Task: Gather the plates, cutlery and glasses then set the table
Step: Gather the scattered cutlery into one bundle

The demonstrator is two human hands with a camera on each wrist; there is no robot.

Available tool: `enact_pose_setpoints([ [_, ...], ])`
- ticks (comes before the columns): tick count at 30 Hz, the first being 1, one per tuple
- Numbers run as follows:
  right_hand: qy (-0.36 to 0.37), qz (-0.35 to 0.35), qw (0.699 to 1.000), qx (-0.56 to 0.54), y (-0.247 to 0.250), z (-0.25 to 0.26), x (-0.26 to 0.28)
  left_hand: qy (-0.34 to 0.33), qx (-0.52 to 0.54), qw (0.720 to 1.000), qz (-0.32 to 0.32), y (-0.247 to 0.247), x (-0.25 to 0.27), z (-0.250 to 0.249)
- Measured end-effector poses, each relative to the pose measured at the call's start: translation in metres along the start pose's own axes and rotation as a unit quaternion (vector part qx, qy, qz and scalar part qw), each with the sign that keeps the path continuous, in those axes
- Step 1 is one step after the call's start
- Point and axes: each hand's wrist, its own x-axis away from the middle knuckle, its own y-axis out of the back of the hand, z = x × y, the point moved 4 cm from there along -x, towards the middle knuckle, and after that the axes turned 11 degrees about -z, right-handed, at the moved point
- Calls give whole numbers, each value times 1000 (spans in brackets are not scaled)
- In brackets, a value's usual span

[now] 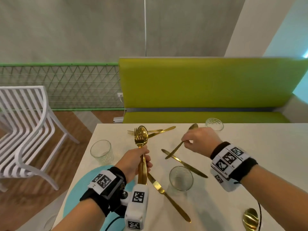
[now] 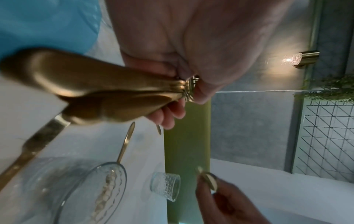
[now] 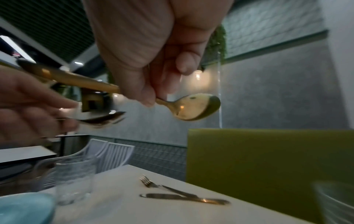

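Observation:
My left hand (image 1: 141,158) grips a bundle of gold cutlery (image 1: 141,138), a fork and spoon upright above the white table (image 1: 250,164); the handles (image 2: 91,91) fill the left wrist view. To its right, my right hand (image 1: 185,142) pinches the handle of a gold spoon (image 1: 193,126), lifted clear of the table, bowl (image 3: 195,106) pointing away. Two gold knives (image 1: 184,164) (image 1: 168,195) lie between the hands. A fork and knife (image 1: 155,130) lie crossed at the far edge. Three glasses (image 1: 102,151) (image 1: 181,178) (image 1: 214,124) stand about. A blue plate (image 1: 75,194) sits under my left wrist.
Another gold spoon (image 1: 250,218) lies at the table's near right. A white slatted chair (image 1: 25,130) stands left of the table, and a green bench (image 1: 208,84) runs along its far side. Wooden floor lies to the left.

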Motion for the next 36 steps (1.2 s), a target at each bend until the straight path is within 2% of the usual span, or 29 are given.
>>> enact_pose_setpoints([
  [3, 118, -43, 992, -15, 4, 52, -13, -13, -14, 999, 36, 3, 6, -8],
  [8, 230, -46, 971, -39, 6, 128, -35, -30, -22, 994, 102, 26, 13, -23],
  [11, 247, -28, 966, -67, -3, 157, -53, -28, -5, 995, 101, 50, 10, -31],
  [15, 258, -21, 965, -51, -21, 181, -74, -11, -4, 997, 80, 83, 1, -38],
  [18, 260, -41, 962, -73, -34, 194, -90, 2, -17, 998, 68, 105, -9, -39],
  [20, 239, -56, 964, -101, -42, 195, -102, 1, -27, 998, 59, 119, -20, -40],
  [22, 180, -53, 978, -93, -46, 191, -118, -4, -29, 999, 42, 133, -31, -41],
  [23, 125, -4, 990, -71, -51, 182, -126, -6, -27, 999, 33, 139, -37, -41],
  [24, 64, 78, 994, -39, -60, 168, -132, -8, -26, 999, 24, 145, -42, -41],
  [26, -59, 229, 972, 5, -82, 136, -135, -13, -30, 999, 14, 153, -51, -39],
  [28, -139, 289, 946, 46, -104, 107, -134, -20, -41, 999, 11, 159, -57, -38],
  [32, -187, 350, 912, 103, -154, 73, -130, -34, -72, 997, 2, 164, -67, -38],
  [36, -210, 355, 905, 100, -198, 61, -128, -33, -43, 999, -3, 164, -76, -39],
])
